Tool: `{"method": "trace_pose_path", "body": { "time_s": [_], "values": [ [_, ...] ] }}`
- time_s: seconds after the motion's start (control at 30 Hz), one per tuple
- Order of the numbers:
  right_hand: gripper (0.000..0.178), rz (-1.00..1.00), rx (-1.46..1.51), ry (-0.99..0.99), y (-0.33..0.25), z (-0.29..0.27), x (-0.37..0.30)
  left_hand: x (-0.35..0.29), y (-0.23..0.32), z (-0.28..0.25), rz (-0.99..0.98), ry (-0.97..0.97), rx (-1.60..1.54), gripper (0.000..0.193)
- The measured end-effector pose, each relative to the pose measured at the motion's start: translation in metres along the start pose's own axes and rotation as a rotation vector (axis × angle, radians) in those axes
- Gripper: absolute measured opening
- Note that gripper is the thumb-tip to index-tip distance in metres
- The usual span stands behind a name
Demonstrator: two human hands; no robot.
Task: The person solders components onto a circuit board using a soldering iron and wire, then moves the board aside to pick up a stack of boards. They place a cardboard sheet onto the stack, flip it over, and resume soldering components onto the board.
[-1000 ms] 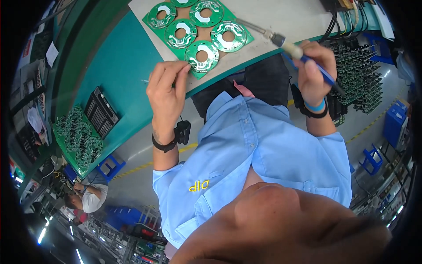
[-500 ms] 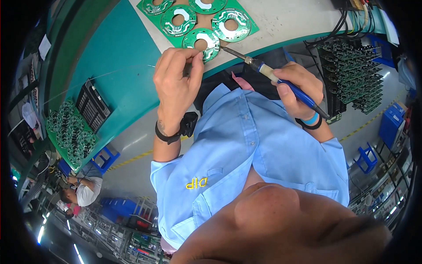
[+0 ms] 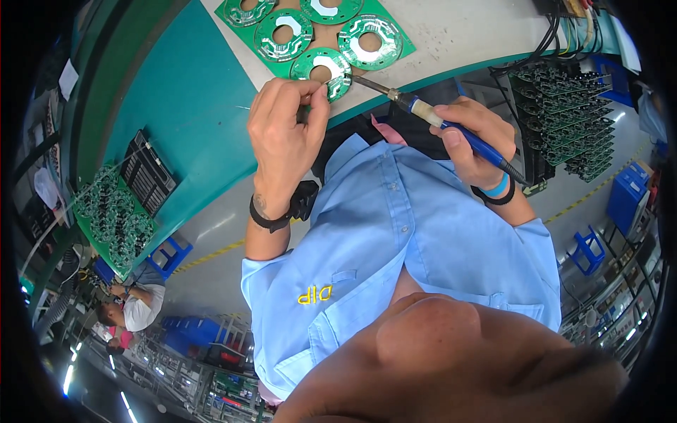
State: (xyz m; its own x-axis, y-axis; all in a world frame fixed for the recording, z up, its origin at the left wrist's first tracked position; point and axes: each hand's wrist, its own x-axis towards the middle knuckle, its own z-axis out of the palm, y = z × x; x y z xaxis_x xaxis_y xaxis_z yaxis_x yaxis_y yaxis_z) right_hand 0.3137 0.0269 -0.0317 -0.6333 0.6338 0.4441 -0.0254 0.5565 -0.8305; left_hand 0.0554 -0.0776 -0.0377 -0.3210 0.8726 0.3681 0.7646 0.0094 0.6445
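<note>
- Clearly the worktop (image 3: 201,137) carries the work, its near edge curving past the person.
- A pale sheet (image 3: 451,42) covers part of it; on this, close by the near edge, lies a green panel (image 3: 386,51) of round boards with open centres.
- The left hand (image 3: 285,134) bends over that edge, thumb and forefinger drawn together at the panel; whatever they may pinch is too small to make out.
- The right hand (image 3: 491,127), just off the edge, has its fingers clamped around a blue-and-cream soldering iron (image 3: 427,113).
- The round board (image 3: 337,66) nearest the edge lies between the two hands. The step in hand looks like soldering a joint on its rim, which seems to call next for steady contact and fine feeding.
- The iron's tip (image 3: 361,82) points at that rim; whether it touches cannot be told.
- Left of the left hand shows a thin pale strand (image 3: 243,108), perhaps solder.
</note>
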Motion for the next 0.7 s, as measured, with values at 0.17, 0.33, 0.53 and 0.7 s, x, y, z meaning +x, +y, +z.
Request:
{"method": "trace_pose_path", "body": {
  "time_s": [0.17, 0.33, 0.53, 0.7],
  "values": [
    [0.022, 0.015, 0.026, 0.004, 0.0003, 0.0012, 0.0008, -0.0005, -0.0004, 0.0007, -0.006, -0.005, 0.001, 0.013],
    [0.023, -0.014, 0.020, 0.013, 0.0004, 0.0038, 0.0034, -0.0002, -0.0008, 0.0014, 0.003, -0.014, 0.003, 0.013],
    [0.024, -0.049, 0.017, 0.001, 0.0023, 0.0037, 0.0034, 0.0033, 0.0011, 0.0019, 0.027, -0.029, -0.003, 0.014],
    [0.025, -0.075, 0.023, -0.002, 0.0007, 0.0052, 0.0053, 0.0043, 0.0013, 0.0021, 0.042, -0.049, 0.015, 0.013]
  ]
}}
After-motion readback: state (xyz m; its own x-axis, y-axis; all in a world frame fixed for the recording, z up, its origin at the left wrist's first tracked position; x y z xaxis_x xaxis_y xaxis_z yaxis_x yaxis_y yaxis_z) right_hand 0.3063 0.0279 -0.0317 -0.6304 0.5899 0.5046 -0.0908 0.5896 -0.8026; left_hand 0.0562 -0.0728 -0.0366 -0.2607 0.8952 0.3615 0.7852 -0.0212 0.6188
